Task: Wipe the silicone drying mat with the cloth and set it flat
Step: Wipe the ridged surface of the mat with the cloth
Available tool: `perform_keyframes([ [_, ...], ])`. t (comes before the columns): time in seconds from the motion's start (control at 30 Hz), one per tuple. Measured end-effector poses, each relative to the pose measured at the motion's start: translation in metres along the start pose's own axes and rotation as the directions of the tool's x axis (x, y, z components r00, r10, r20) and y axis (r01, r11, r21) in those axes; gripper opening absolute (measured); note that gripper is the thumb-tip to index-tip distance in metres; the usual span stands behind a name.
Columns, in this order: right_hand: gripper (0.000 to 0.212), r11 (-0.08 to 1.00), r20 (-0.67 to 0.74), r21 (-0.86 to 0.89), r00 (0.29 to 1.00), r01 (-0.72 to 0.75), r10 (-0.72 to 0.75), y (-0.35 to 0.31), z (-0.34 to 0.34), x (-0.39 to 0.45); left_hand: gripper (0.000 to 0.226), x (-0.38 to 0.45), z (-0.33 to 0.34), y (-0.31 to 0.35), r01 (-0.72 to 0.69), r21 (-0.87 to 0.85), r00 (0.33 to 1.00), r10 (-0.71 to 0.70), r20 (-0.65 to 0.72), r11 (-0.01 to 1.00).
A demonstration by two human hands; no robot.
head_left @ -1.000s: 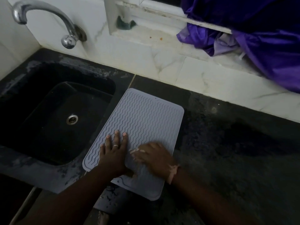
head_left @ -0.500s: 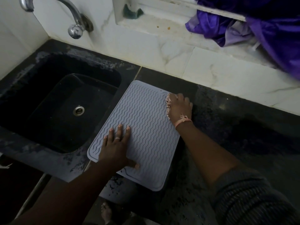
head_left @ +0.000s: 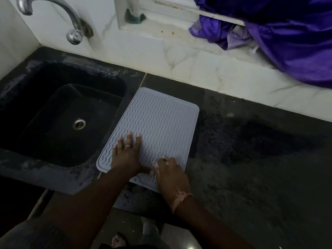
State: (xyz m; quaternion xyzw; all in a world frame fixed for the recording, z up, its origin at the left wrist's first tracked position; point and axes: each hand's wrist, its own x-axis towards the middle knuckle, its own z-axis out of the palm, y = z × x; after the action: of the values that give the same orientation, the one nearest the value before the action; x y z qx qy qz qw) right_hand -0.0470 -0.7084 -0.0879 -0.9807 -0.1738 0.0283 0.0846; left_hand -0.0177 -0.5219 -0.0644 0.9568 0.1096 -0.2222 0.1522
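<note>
I see my left hand (head_left: pixel 125 155) pressing flat, fingers straight, on the mat (head_left: pixel 158 126). Just right of it, my right hand (head_left: pixel 171 174) rests curled on the mat; I cannot tell whether it holds anything.

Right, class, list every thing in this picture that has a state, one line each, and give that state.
silicone drying mat: flat on the counter, near corner over the edge
left hand: fingers straight, pressing the mat
right hand: curled round a small pale cloth
tap: no water running
sink: empty, drain open
</note>
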Motion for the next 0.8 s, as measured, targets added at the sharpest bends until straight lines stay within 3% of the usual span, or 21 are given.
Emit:
perform_keyframes([
  [0.1,0.028,0.997,-0.113,-0.053,0.991,0.060,-0.065,0.005,0.002,-0.008,0.140,-0.015,0.008,0.003,-0.023,0.018,0.998,0.024,-0.054,1.000],
  [0.23,0.029,0.988,-0.161,-0.101,0.978,0.118,-0.134,0.018,-0.003,0.008,0.141,-0.038,0.028,0.003,-0.047,0.058,0.999,0.048,-0.005,0.997],
  [0.53,0.050,0.988,-0.141,-0.149,0.988,0.041,-0.063,0.063,-0.012,0.088,0.145,-0.037,0.029,0.003,-0.039,0.063,0.999,0.037,0.039,0.997],
  [0.7,0.060,0.977,-0.011,-0.163,0.991,-0.137,0.137,0.080,-0.030,0.158,0.145,-0.036,0.027,0.003,-0.034,0.046,0.998,0.031,0.057,0.998],
  [0.8,0.066,0.986,0.102,0.029,0.981,-0.166,0.162,0.081,-0.040,0.166,0.145,-0.035,0.024,0.005,-0.022,0.023,0.998,0.021,0.055,0.999],
])
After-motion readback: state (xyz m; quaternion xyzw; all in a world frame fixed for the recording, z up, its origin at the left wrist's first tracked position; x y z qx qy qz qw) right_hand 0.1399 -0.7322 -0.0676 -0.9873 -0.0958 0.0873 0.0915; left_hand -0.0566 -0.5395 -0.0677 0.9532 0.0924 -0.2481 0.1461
